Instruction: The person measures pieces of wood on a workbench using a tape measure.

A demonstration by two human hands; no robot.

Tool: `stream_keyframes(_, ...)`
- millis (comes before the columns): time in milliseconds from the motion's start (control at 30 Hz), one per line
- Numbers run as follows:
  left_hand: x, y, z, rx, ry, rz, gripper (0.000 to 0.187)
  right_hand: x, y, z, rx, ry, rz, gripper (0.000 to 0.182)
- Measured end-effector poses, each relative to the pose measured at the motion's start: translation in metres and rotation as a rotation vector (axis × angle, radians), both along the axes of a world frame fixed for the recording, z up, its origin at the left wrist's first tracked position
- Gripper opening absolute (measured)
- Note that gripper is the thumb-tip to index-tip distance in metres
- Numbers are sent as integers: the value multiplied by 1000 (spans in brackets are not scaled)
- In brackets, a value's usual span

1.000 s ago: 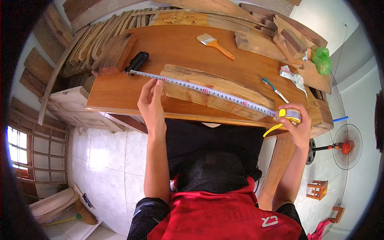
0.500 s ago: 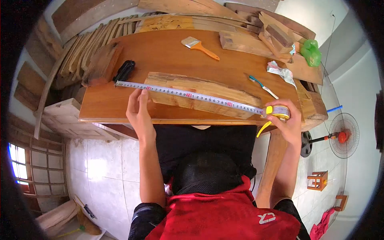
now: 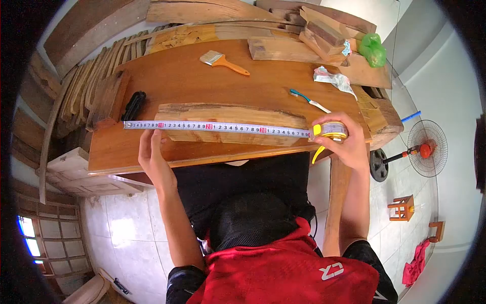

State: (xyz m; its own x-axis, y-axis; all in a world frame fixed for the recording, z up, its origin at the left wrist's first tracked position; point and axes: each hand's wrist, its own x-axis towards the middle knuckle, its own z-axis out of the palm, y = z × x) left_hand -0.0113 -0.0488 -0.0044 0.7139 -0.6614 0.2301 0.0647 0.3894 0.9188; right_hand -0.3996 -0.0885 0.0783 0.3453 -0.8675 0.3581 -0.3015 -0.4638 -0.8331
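A wooden board (image 3: 228, 114) with a rough dark edge lies on the brown table (image 3: 177, 66). Above it stretches the white blade of a tape measure (image 3: 331, 130), past the board's left end. My right hand (image 3: 349, 142) is wrapped round the yellow and clear case at the board's right end. On the other side, my left hand (image 3: 156, 159) has its fingertips at the blade's lower edge near the red 10 mark; the thumb and finger look pinched on the blade. A black tool (image 3: 134, 105) rests beside the blade's left end.
A paintbrush (image 3: 224, 62), a toothbrush (image 3: 309, 100) and crumpled paper (image 3: 334, 81) lie behind the board. Wood blocks (image 3: 293, 52) and a green bag (image 3: 372, 49) stand at the back right. Stacked slats (image 3: 86, 86) line the left. A fan (image 3: 427, 148) stands right.
The whole view has shifted and turned slightly, with table items now farther left. Both hands still hold the extended tape, which now lies more level across the view.
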Motion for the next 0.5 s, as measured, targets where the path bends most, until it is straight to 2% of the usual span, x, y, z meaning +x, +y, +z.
stream_keyframes(500, 0, 0, 1, 6, -19, -8, 24, 1, 0, 1, -2, 23, -6, 38)
